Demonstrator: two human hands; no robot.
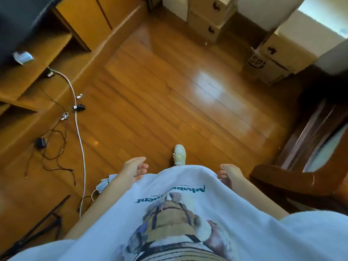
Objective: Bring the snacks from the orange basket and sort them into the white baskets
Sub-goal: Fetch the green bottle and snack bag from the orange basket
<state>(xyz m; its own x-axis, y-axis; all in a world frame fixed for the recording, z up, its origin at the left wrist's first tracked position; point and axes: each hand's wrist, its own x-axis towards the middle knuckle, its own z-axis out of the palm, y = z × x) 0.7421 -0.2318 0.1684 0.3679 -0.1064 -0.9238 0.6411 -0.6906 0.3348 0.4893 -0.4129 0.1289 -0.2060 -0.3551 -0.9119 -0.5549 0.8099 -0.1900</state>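
Observation:
No orange basket, white basket or snack is in the head view. My left hand (134, 168) hangs beside the hem of my white printed T-shirt (188, 213), fingers loosely curled with nothing in them. My right hand (228, 174) hangs at the other side of the hem, also loosely curled and holding nothing; its fingertips lie close against the cloth. One white shoe (179, 155) shows on the wooden floor between the hands.
Loose cables and a white cord (79, 140) trail over the floor at left, below wooden shelving (37, 76). Cardboard boxes (207, 17) stand at the back, and more boxes (271, 63) at back right. A dark wooden chair (293, 183) is at right, with tripod legs (37, 228) at bottom left.

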